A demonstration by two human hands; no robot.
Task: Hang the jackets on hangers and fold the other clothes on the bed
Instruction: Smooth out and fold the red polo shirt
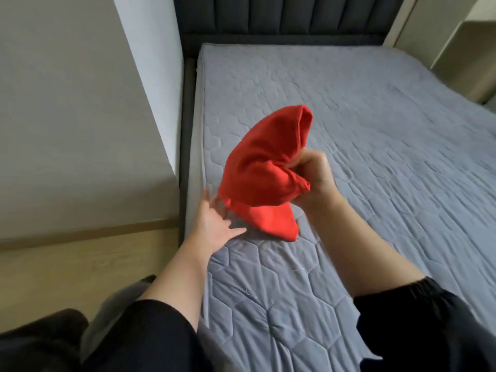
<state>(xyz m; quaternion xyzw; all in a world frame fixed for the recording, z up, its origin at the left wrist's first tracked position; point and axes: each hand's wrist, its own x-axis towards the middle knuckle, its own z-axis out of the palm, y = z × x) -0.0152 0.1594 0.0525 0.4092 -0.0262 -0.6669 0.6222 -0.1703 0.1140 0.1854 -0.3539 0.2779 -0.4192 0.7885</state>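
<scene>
Grey bed (349, 108): a folded red cloth (263, 167) is being set down.
Right hand (312, 174) grips it; left hand (214, 224) is spread, ready to steady it.

Soft even daylight; wide-angle bending at edges; slight blur.

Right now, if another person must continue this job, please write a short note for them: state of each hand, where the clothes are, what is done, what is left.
Right hand: grips the red garment, which is bunched and held above the bed.
Left hand: open, fingers spread, at the garment's lower edge; contact unclear.
Done: nothing folded lies in view.
Left: fold this garment flat on the bed. Hangers are not in view.
</scene>
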